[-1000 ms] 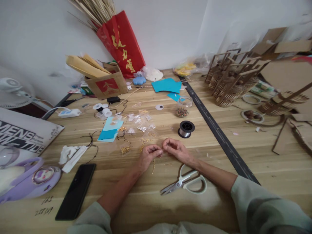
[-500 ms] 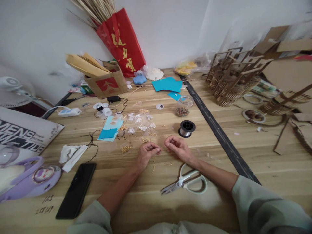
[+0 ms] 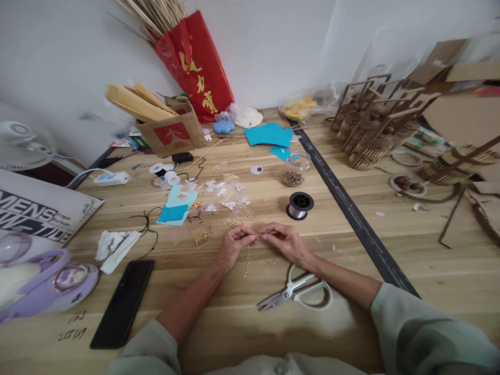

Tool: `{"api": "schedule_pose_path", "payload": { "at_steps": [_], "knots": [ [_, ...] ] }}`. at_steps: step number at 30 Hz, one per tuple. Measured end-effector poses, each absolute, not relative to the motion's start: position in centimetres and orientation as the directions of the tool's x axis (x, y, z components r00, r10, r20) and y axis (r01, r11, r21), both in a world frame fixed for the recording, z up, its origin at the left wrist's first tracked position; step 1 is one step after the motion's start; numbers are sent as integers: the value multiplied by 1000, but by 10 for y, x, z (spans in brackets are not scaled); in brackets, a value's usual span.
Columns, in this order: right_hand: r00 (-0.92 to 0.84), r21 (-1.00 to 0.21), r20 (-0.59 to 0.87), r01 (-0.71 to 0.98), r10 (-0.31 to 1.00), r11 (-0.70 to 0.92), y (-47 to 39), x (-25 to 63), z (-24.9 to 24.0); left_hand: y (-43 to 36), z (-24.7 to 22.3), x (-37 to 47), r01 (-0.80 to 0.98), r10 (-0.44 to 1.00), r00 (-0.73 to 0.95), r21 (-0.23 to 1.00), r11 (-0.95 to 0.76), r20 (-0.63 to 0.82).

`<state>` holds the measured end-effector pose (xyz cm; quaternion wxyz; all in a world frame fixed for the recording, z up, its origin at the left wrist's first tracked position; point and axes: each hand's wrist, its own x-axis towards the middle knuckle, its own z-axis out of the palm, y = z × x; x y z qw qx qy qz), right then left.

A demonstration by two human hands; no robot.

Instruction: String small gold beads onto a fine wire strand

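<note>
My left hand (image 3: 235, 247) is closed in a pinch, and a thin gold chain (image 3: 246, 262) hangs from below its fingertips. My right hand (image 3: 286, 241) pinches close beside it, fingertips nearly meeting the left ones; whatever sits between them is too small to make out. Under the right wrist lie scissors with pale green handles (image 3: 291, 290). A few small gold pieces (image 3: 269, 262) rest on the wood between the hands and the scissors. Behind my right hand stands a black spool of clear line (image 3: 299, 206). Gold beads in a small bag (image 3: 202, 238) lie left of my left hand.
A black phone (image 3: 123, 304) lies at the left, near a purple object (image 3: 50, 286). Farther back are blue cards (image 3: 269, 135), a jar of beads (image 3: 294, 178) and small plastic bags (image 3: 230, 195). Wooden lantern-like frames (image 3: 371, 130) stand at the right, past a black strip (image 3: 347, 208).
My right hand's fingertips have moved left and slightly down, closing the gap to my left fingertips. My left hand and the hanging chain have hardly moved.
</note>
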<state>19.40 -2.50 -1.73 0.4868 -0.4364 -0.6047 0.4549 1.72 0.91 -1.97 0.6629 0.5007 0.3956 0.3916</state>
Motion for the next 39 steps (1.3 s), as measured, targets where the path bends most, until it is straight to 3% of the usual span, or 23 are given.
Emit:
{"api": "schedule_pose_path", "payload": {
  "at_steps": [11, 22, 28, 39],
  "knots": [
    [-174, -923, 253, 253, 952, 291, -27, 196, -16, 10, -19, 19, -129, 919, 371, 973, 194, -134],
    [-208, -746, 450, 447, 868, 494, -29, 194, -15, 10, -21, 19, -133, 920, 362, 969, 210, -150],
    [-254, -672, 532, 454, 808, 585, -30, 194, -15, 10, -22, 19, -134, 921, 365, 972, 194, -134],
    [-265, -704, 506, 423, 821, 570, -29, 195, -13, 10, -20, 19, -119, 921, 370, 977, 179, -123]
  ]
}}
